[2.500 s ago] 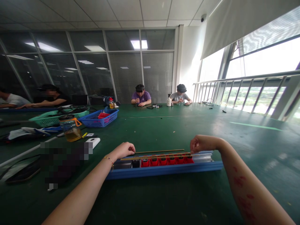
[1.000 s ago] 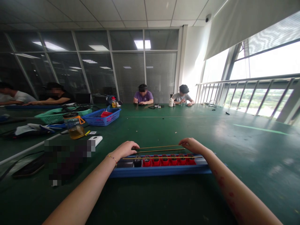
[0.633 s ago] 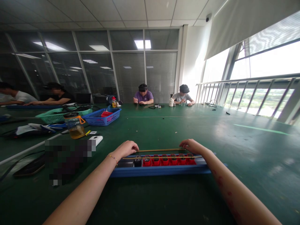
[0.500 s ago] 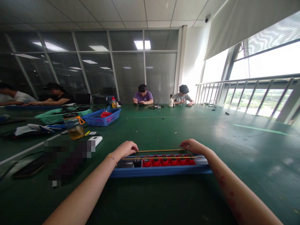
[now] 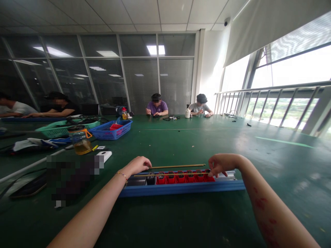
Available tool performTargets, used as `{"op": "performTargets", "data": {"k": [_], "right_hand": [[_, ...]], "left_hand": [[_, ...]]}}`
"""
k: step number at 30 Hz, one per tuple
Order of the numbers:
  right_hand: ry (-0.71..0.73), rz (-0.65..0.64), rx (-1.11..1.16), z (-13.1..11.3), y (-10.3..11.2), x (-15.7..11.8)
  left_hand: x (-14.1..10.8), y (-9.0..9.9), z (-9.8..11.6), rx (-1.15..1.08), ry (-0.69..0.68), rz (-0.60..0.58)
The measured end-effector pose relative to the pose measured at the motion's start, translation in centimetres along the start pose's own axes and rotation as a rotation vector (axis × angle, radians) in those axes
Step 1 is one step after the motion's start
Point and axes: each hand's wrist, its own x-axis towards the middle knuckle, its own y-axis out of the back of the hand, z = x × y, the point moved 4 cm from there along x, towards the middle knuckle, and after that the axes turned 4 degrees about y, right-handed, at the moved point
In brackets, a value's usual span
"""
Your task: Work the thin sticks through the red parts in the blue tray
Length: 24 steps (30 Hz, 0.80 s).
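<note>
A long blue tray (image 5: 181, 189) lies in front of me on the table. In it sits a row of several red holders (image 5: 181, 177) with dark tops, and one black block (image 5: 151, 179) at their left. My left hand (image 5: 138, 164) is closed at the tray's far left corner, its fingertips on the left end of a thin tan rod (image 5: 178, 166) beyond the tray. A second thin tan rod (image 5: 170, 174) crosses above the row. My right hand (image 5: 221, 164) pinches that rod's right end, fingers pointing down over the tray.
To the left are a jar of amber liquid (image 5: 82, 144), a blue basket (image 5: 111, 132), a green basket (image 5: 51, 131) and a white device (image 5: 104, 156). Across the green table (image 5: 219, 137) sit a person in purple (image 5: 158, 106) and another in grey (image 5: 200, 108); two more people are at far left.
My right hand has moved from the far rod's right end toward me, onto the near rod's right end. My left hand stays about where it was.
</note>
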Motion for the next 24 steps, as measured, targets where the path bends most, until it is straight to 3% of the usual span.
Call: {"op": "performTargets", "data": {"k": [4, 10, 15, 19, 24], "right_hand": [[0.04, 0.017, 0.015, -0.5, 0.0, 0.2], [0.163, 0.212, -0.097, -0.6, 1.6, -1.0], [0.101, 0.384, -0.149, 1.0, 3.0, -1.4], [0.021, 0.517, -0.272, 1.9, 2.9, 0.6], [-0.041, 0.568, -0.424, 1.9, 1.4, 4.6]], "left_hand": [[0.1, -0.2, -0.2, -0.021, -0.002, -0.001], [0.1, -0.4, -0.6, -0.066, -0.012, -0.005], [0.3, -0.6, -1.0, -0.096, -0.012, 0.047], [0.4, -0.6, -1.0, -0.061, 0.0, 0.058], [-0.1, -0.1, -0.3, 0.018, 0.0, 0.075]]}}
